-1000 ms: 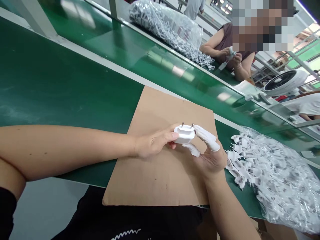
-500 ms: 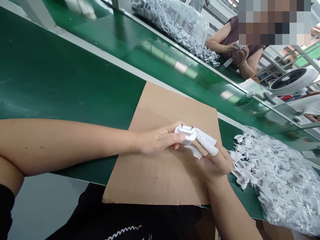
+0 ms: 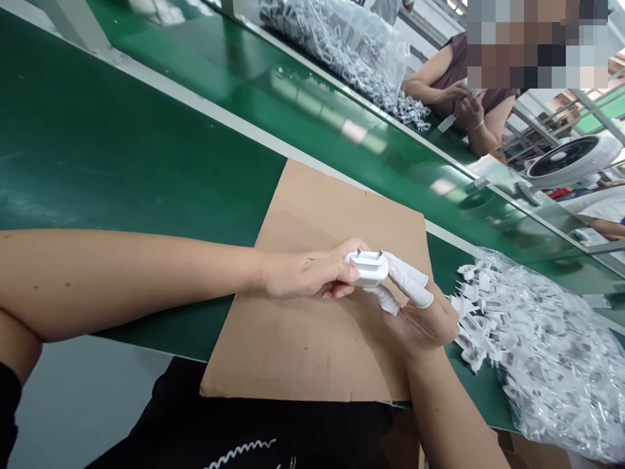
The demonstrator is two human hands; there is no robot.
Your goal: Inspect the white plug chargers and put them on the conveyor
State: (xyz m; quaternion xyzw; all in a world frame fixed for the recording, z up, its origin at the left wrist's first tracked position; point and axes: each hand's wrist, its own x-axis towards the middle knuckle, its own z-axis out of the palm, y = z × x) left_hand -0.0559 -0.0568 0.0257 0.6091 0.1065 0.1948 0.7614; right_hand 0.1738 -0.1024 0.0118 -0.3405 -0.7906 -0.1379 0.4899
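The left hand (image 3: 312, 272) closes on the white plug (image 3: 368, 269), thumb across its near left face and fingers curled behind and under it. Its forearm (image 3: 170, 264) comes in almost level from nine o'clock. The right hand (image 3: 430, 322) pinches the plug from the opposite end, with white covers (image 3: 410, 280) on its thumb and at least two fingers. Those fingers slant in above and the thumb below, leaving a wedge-shaped gap; their very tips blend with the white casing. The right forearm (image 3: 449, 404) rises from between four and five o'clock. The plug sits between both hands, its two metal pins (image 3: 379, 253) pointing to twelve, above a cardboard sheet (image 3: 303, 345) on the green table (image 3: 122, 163).

At four o'clock from the plug, a clear plastic bag (image 3: 561, 371) lies full of white plug parts. Some parts (image 3: 473, 322) spill from its mouth near the right wrist. At twelve, farther off, another clear bag (image 3: 351, 45) holds many small pale pieces, with a heap (image 3: 413, 112) spilling out of it. A co-worker (image 3: 493, 120) sits between one and two o'clock, both hands raised together. A white fan (image 3: 569, 163) stands past two o'clock.
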